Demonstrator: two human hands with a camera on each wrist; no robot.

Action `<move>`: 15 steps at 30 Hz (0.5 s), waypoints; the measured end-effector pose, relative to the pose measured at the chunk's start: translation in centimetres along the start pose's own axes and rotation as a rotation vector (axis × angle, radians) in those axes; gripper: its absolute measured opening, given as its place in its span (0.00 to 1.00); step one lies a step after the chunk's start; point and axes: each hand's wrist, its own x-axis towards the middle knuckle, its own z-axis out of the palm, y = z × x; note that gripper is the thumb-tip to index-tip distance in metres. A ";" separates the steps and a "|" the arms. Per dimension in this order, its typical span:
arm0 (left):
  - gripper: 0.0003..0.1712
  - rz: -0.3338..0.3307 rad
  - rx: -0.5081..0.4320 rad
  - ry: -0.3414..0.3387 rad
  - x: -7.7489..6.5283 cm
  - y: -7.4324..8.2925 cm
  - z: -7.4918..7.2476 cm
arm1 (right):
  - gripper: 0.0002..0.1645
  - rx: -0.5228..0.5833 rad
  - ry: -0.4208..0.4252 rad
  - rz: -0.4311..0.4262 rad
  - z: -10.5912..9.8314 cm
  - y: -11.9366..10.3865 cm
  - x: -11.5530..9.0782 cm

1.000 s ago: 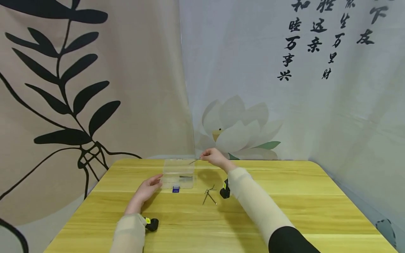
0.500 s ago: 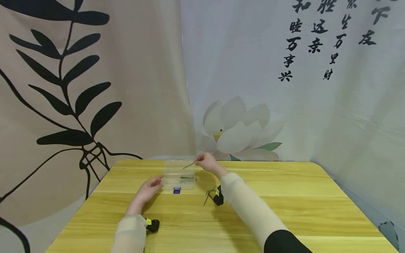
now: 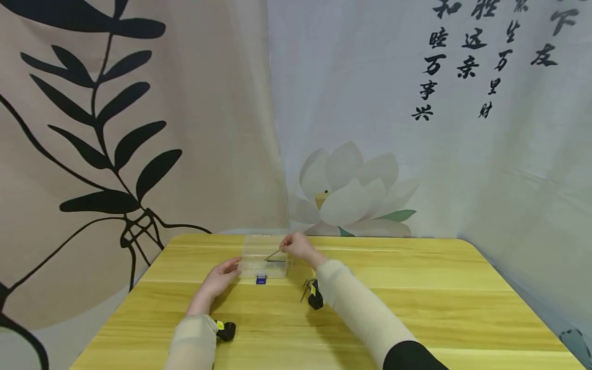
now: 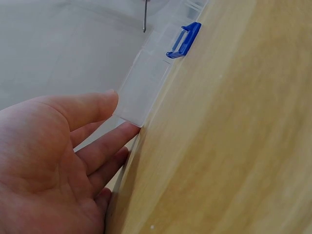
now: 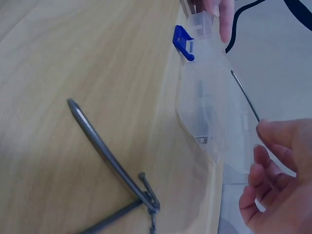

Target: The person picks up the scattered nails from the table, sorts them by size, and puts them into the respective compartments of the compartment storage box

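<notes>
The right hand (image 3: 299, 245), fingers pinching a nail (image 5: 245, 95), has moved over the see-through box (image 3: 277, 271), seemingly lined up; the left hand (image 3: 219, 280), fingers apart, touches its 9 o'clock end; loose nails (image 5: 112, 155) lie at 4 o'clock on the worktop (image 3: 393, 267).

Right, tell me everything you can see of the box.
The box is clear and looks like plastic, long and shallow, with a blue latch midway along its near side. It sits on the table near the far edge, its lid open toward the far side. Inside, toward the right end, is a slim dark item. The left hand touches its left end. A nail in the right hand is over it; whether it touches is unclear.
</notes>
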 end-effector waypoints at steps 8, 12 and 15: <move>0.27 -0.005 0.008 0.005 -0.1 0.1 0.1 | 0.04 0.000 0.017 0.032 0.3 0.1 -0.2; 0.27 -0.009 0.009 0.005 -0.1 0.2 0.1 | 0.04 -0.021 0.012 0.042 0.3 0.2 -0.3; 0.27 -0.012 0.009 0.004 -0.1 0.1 0.1 | 0.04 -0.047 0.003 0.044 0.4 0.2 -0.3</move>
